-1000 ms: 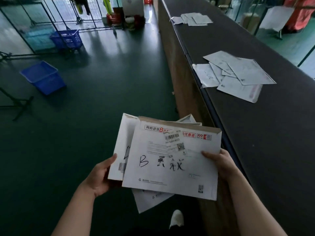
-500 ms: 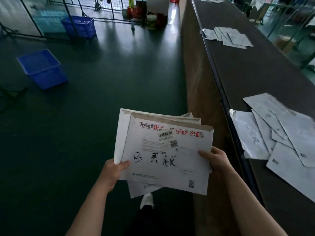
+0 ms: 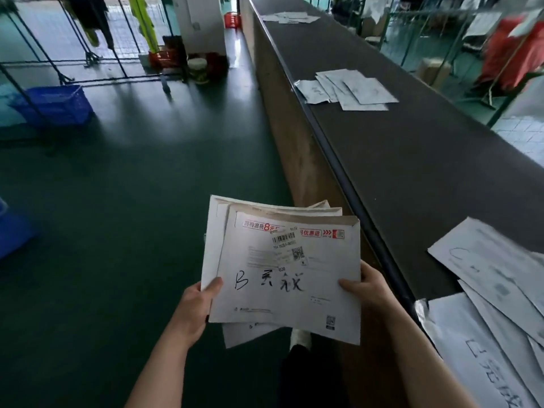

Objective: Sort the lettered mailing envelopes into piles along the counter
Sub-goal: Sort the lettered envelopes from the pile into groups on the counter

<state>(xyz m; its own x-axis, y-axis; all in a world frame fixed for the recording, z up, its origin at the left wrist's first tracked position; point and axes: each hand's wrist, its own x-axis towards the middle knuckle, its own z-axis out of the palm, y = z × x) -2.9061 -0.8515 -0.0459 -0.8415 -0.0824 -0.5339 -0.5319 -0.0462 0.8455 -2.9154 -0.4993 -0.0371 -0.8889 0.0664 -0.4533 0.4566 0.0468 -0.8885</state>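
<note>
My left hand (image 3: 195,304) and right hand (image 3: 363,290) grip a stack of envelopes (image 3: 290,278), long axis running nine to three, top edge toward twelve, table (image 3: 412,160) at two.

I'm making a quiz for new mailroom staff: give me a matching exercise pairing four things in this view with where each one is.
Things:
1. White envelope marked B
2. Blue plastic basket
3. Middle pile of white envelopes
4. Nearest pile of white envelopes

Places:
a. On the green floor, upper left
b. Top of the stack held in both hands
c. On the dark counter, bottom right
d. On the dark counter, farther ahead

Pairs: 1-b, 2-a, 3-d, 4-c
</note>
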